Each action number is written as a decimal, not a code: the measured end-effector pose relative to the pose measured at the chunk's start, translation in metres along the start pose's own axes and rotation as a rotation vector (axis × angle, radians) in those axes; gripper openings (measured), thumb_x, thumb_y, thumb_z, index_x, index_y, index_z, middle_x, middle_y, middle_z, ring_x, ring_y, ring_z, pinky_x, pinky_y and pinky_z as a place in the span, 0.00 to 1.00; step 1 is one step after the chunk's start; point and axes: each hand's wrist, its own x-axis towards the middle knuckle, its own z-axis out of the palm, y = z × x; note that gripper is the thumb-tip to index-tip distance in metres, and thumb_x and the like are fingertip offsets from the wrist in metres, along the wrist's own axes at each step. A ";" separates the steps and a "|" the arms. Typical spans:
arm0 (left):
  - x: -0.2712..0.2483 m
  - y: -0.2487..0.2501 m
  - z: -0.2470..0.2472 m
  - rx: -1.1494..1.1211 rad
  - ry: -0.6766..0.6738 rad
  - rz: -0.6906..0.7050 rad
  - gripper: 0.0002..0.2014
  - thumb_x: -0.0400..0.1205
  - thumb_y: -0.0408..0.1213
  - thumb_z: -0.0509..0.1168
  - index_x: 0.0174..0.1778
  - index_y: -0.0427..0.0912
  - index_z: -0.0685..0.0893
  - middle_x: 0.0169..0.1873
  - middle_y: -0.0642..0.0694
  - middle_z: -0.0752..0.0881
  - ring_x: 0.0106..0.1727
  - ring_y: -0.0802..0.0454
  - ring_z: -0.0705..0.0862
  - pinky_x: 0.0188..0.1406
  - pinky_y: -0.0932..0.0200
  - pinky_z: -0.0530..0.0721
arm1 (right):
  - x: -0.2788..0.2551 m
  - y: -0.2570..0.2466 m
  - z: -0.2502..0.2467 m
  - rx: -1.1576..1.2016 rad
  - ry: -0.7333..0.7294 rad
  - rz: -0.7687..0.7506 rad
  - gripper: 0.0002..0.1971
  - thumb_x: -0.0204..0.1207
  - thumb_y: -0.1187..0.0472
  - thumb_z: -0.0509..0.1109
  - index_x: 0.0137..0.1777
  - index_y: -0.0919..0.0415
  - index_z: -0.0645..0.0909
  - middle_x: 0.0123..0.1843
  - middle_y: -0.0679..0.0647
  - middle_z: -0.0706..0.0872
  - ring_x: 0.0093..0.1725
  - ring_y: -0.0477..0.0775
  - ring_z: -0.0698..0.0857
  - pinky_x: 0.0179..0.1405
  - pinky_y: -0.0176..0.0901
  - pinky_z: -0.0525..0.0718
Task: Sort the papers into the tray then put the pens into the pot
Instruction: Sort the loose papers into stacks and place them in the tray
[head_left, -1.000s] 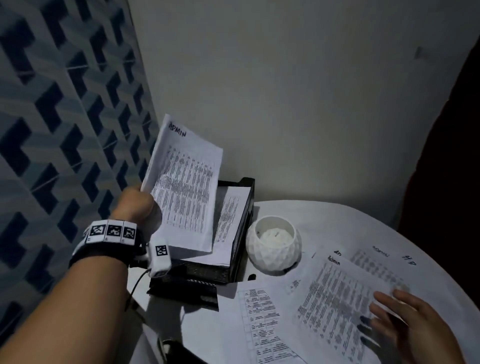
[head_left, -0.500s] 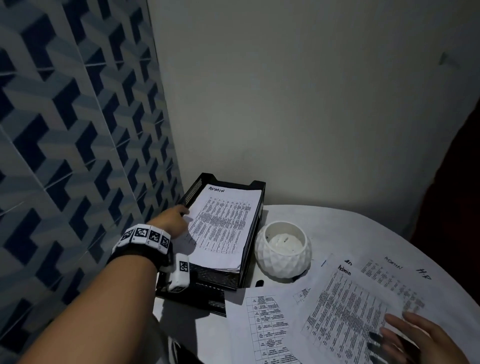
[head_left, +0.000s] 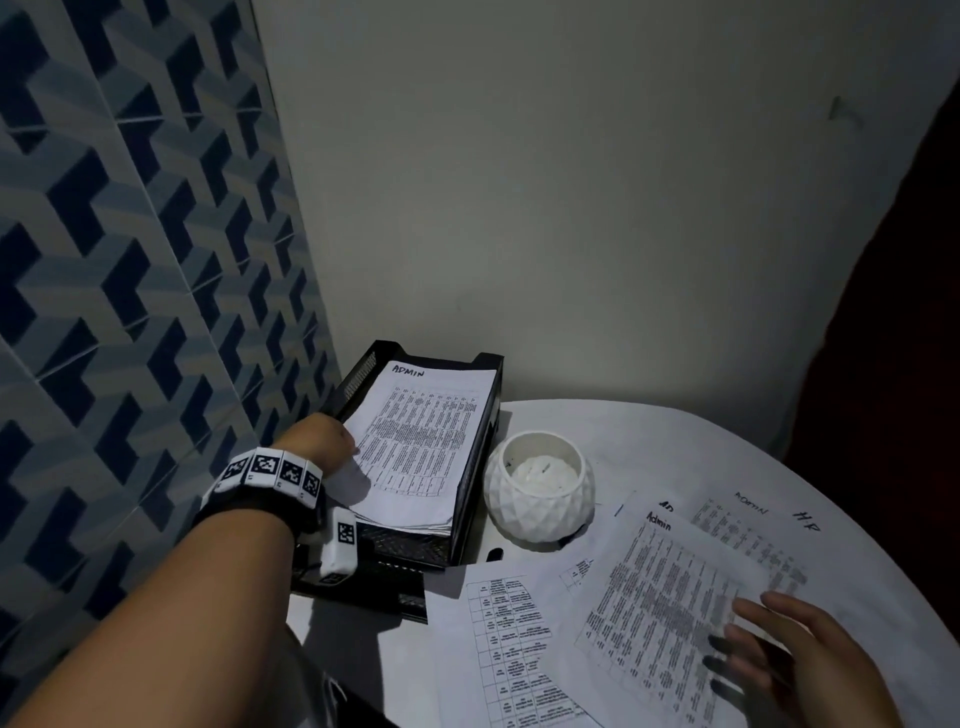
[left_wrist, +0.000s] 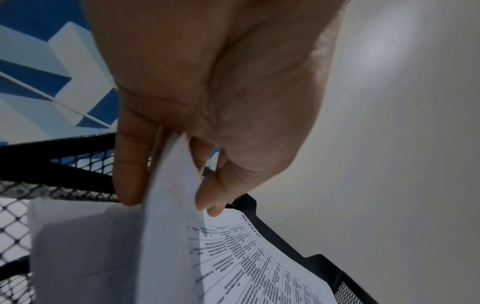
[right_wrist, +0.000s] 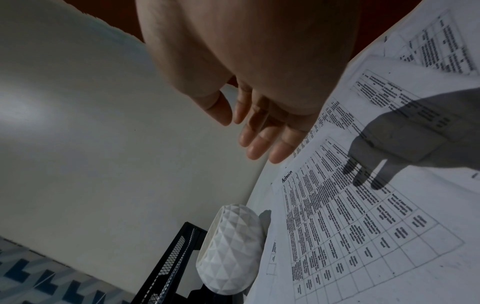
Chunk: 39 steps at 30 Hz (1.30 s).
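A black mesh tray (head_left: 480, 452) stands at the table's back left with a stack of papers in it. The top sheet (head_left: 421, 441) is headed "Admin" and lies flat. My left hand (head_left: 324, 439) pinches that sheet's left edge; in the left wrist view the fingers (left_wrist: 130, 174) and thumb clamp the lifted paper edge (left_wrist: 176, 226). My right hand (head_left: 753, 639) hovers with straight fingers over a loose "Admin" sheet (head_left: 670, 587) on the table and casts a shadow on it. The white faceted pot (head_left: 537, 493) stands right of the tray. No pen shows plainly.
More printed sheets (head_left: 509, 639) overlap on the round white table (head_left: 649, 441), one marked "HR" (head_left: 753, 525). A small dark object (head_left: 493, 553) pokes out beside the pot. A patterned blue wall is on the left and a plain wall behind.
My left hand has brought the upright "Admin" sheet down into the tray, where it now lies flat on the stack. The right hand has stayed above the loose sheets.
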 end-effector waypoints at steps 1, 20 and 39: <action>-0.004 0.004 -0.001 0.011 0.006 0.011 0.15 0.88 0.40 0.65 0.66 0.36 0.88 0.69 0.41 0.85 0.68 0.44 0.82 0.64 0.58 0.78 | 0.002 -0.001 0.000 0.011 0.010 0.006 0.03 0.83 0.69 0.72 0.55 0.65 0.84 0.43 0.69 0.93 0.52 0.70 0.90 0.64 0.65 0.84; -0.137 0.130 0.065 -0.256 0.053 0.494 0.05 0.81 0.45 0.73 0.51 0.57 0.90 0.46 0.55 0.89 0.51 0.50 0.87 0.52 0.56 0.81 | 0.083 0.075 -0.032 -0.524 0.046 0.036 0.11 0.76 0.62 0.69 0.35 0.62 0.73 0.43 0.62 0.82 0.43 0.61 0.86 0.43 0.55 0.86; -0.126 0.133 0.108 -0.139 -0.131 0.527 0.05 0.81 0.45 0.72 0.52 0.54 0.90 0.61 0.53 0.90 0.62 0.52 0.87 0.57 0.61 0.78 | 0.097 0.103 0.006 -0.850 0.222 -0.075 0.19 0.82 0.66 0.67 0.72 0.65 0.79 0.54 0.56 0.81 0.51 0.54 0.78 0.52 0.41 0.76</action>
